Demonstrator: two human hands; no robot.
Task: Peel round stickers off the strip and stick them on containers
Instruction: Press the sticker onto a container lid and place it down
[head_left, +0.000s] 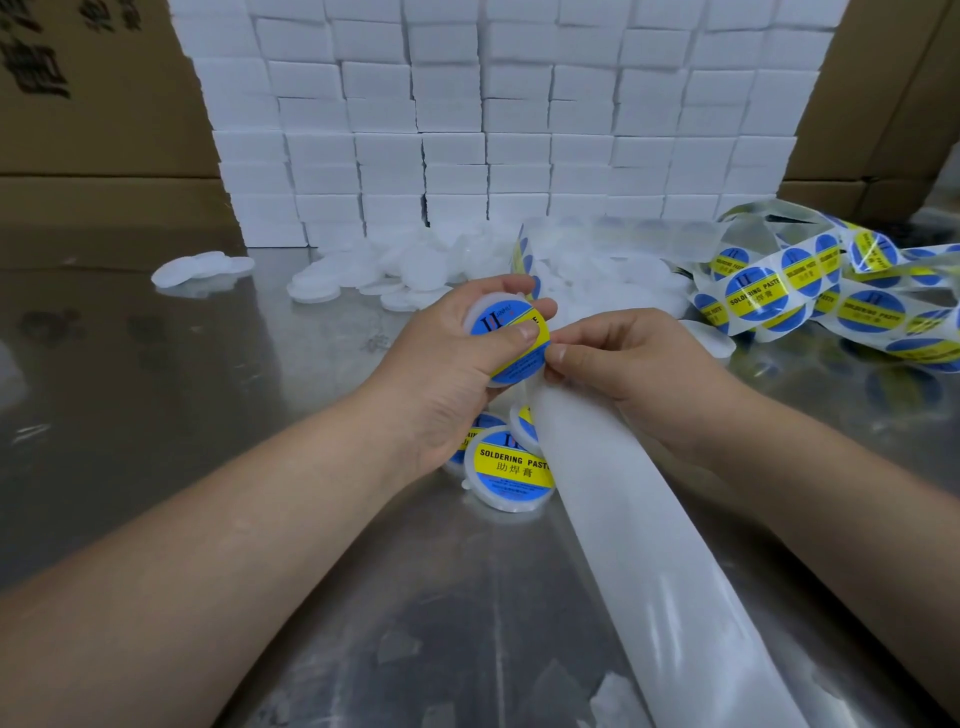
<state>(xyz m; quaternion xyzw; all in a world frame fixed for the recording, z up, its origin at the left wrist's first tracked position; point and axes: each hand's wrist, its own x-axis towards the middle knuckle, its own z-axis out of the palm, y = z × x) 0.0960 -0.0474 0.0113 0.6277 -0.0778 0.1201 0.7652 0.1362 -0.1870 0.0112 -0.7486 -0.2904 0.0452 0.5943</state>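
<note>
My left hand (447, 364) grips a round white container (506, 338) in mid-air, its thumb pressing a blue and yellow round sticker (519, 353) onto the lid. My right hand (639, 369) pinches the translucent backing strip (634, 530) right beside the container's edge; the bare strip runs down toward the lower right. Under my hands lie three labelled containers (511, 467) reading "SOLDERING PASTE". The unpeeled sticker strip (810, 291) lies coiled at the right.
A heap of plain white containers (415, 270) lies on the steel table (208, 374), with a few more at the left (202, 267). A wall of stacked white boxes (493, 119) rises behind, flanked by cardboard cartons (93, 130).
</note>
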